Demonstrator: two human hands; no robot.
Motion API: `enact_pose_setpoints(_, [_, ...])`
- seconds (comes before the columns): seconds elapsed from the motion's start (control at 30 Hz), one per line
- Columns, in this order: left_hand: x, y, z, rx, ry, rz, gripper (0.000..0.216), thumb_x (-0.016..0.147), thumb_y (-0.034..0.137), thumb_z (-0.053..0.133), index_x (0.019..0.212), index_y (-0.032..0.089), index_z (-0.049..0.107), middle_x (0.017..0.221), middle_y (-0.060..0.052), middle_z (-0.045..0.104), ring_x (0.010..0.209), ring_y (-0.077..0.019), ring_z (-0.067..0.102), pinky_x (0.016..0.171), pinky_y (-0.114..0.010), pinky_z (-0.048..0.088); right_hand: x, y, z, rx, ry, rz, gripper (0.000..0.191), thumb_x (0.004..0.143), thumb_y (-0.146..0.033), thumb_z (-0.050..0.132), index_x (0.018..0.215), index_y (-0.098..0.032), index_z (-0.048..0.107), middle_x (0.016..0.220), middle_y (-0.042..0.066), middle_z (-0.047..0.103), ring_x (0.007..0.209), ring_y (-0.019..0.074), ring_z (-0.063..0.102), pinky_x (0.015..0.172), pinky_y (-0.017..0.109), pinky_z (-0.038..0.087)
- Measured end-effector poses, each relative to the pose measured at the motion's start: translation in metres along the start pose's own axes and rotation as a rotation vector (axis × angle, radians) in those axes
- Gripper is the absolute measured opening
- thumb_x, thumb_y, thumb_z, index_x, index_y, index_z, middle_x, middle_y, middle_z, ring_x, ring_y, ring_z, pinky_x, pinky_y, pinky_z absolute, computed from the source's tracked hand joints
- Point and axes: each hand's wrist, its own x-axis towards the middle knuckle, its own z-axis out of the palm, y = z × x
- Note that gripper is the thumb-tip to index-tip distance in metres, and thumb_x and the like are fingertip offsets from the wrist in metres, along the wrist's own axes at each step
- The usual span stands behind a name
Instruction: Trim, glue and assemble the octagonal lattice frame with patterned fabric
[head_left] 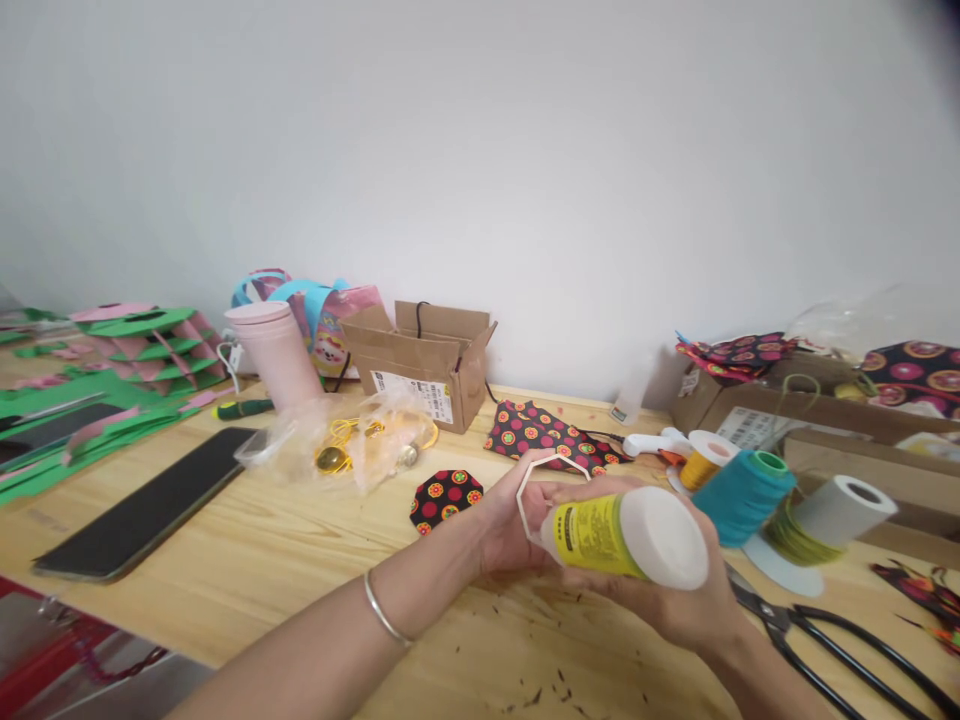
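Note:
In my right hand (pixel 675 600) is a glue bottle (pixel 592 535) with a yellow label, tilted so its white base faces me. Its tip end points at a thin white octagonal ring (pixel 523 505), which my left hand (pixel 510 520) holds by the edge. Whether the tip touches the ring is hidden behind the bottle. Just left of my left hand lies an octagonal piece of black patterned fabric (pixel 445 500). A larger piece of the same patterned cloth (pixel 536 428) lies behind the ring.
Thread spools (pixel 742 495) and black-handled scissors (pixel 780 615) lie at right, before a cardboard box (pixel 802 455) of fabric. A small open carton (pixel 420 365), plastic bag (pixel 367 440), pink tumbler (pixel 274 350) and black phone-like slab (pixel 150 505) are at left. Green paper pieces (pixel 97 400) lie farther left.

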Motion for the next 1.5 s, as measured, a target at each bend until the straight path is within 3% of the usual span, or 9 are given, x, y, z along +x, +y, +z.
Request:
enact_pose_setpoints(0.07, [-0.004, 0.004, 0.001, -0.034, 0.041, 0.109, 0.055, 0.071, 0.053, 0.046, 0.090, 0.005, 0.062, 0.083, -0.016, 0.069, 0.073, -0.0251, 0.063, 0.067, -0.035, 0.045, -0.002, 0.002, 0.000, 0.046, 0.048, 0.049, 0.039, 0.054, -0.023, 0.077, 0.090, -0.029, 0.063, 0.083, -0.001, 0.070, 0.074, 0.0218, 0.066, 0.069, 0.030, 0.056])
enact_pose_setpoints(0.23, [-0.012, 0.014, 0.010, -0.149, 0.118, 0.441, 0.044, 0.074, 0.051, 0.045, 0.084, 0.012, 0.062, 0.076, -0.010, 0.068, 0.071, -0.0189, 0.062, 0.069, -0.030, 0.047, -0.008, 0.004, 0.008, 0.060, 0.422, 0.129, 0.036, 0.057, -0.028, 0.076, 0.091, -0.025, 0.062, 0.076, 0.000, 0.070, 0.068, 0.0223, 0.067, 0.062, 0.032, 0.057])
enact_pose_setpoints(0.37, [-0.016, 0.016, 0.018, -0.203, 0.153, 0.611, 0.043, 0.077, 0.050, 0.041, 0.083, 0.012, 0.062, 0.077, -0.010, 0.067, 0.073, -0.0191, 0.063, 0.070, -0.031, 0.048, -0.012, -0.002, 0.020, -0.045, 0.445, 0.009, 0.038, 0.059, -0.025, 0.073, 0.094, -0.030, 0.059, 0.088, 0.000, 0.068, 0.081, 0.0233, 0.064, 0.075, 0.036, 0.054])
enact_pose_setpoints(0.47, [-0.017, 0.015, 0.022, -0.218, 0.169, 0.678, 0.044, 0.079, 0.049, 0.038, 0.083, 0.013, 0.063, 0.077, -0.011, 0.067, 0.073, -0.0194, 0.063, 0.069, -0.032, 0.049, -0.013, -0.006, 0.027, -0.017, 0.432, -0.008, 0.040, 0.060, -0.027, 0.073, 0.095, -0.033, 0.057, 0.090, -0.002, 0.067, 0.081, 0.0221, 0.064, 0.070, 0.033, 0.054])
enact_pose_setpoints(0.67, [-0.016, 0.012, 0.024, -0.231, 0.169, 0.717, 0.044, 0.078, 0.048, 0.040, 0.083, 0.012, 0.063, 0.078, -0.012, 0.067, 0.074, -0.0212, 0.063, 0.067, -0.034, 0.050, -0.012, -0.007, 0.031, 0.045, 0.417, -0.019, 0.038, 0.061, -0.025, 0.073, 0.095, -0.030, 0.057, 0.090, -0.001, 0.069, 0.079, 0.0212, 0.066, 0.070, 0.032, 0.056])
enact_pose_setpoints(1.0, [-0.017, 0.009, 0.023, -0.244, 0.176, 0.769, 0.043, 0.076, 0.048, 0.044, 0.085, 0.011, 0.063, 0.080, -0.012, 0.066, 0.076, -0.0199, 0.062, 0.070, -0.032, 0.049, -0.011, 0.004, 0.021, -0.082, 0.393, -0.087, 0.041, 0.063, -0.019, 0.071, 0.101, -0.024, 0.055, 0.093, 0.001, 0.066, 0.082, 0.0201, 0.064, 0.072, 0.030, 0.054])
enact_pose_setpoints(1.23, [-0.017, 0.008, 0.024, -0.246, 0.161, 0.748, 0.043, 0.077, 0.049, 0.043, 0.085, 0.011, 0.062, 0.081, -0.012, 0.065, 0.077, -0.0206, 0.062, 0.071, -0.032, 0.049, -0.010, 0.010, 0.017, -0.105, 0.557, 0.059, 0.035, 0.062, -0.025, 0.073, 0.094, -0.022, 0.059, 0.095, 0.005, 0.066, 0.085, 0.0218, 0.063, 0.074, 0.033, 0.054])
enact_pose_setpoints(1.5, [-0.020, 0.007, 0.026, -0.245, 0.157, 0.694, 0.041, 0.078, 0.046, 0.042, 0.084, 0.010, 0.062, 0.080, -0.012, 0.065, 0.075, -0.0202, 0.062, 0.068, -0.032, 0.049, -0.008, 0.012, 0.013, -0.145, 0.527, 0.025, 0.035, 0.061, -0.025, 0.074, 0.093, -0.022, 0.059, 0.097, 0.005, 0.065, 0.086, 0.0212, 0.062, 0.077, 0.034, 0.052])
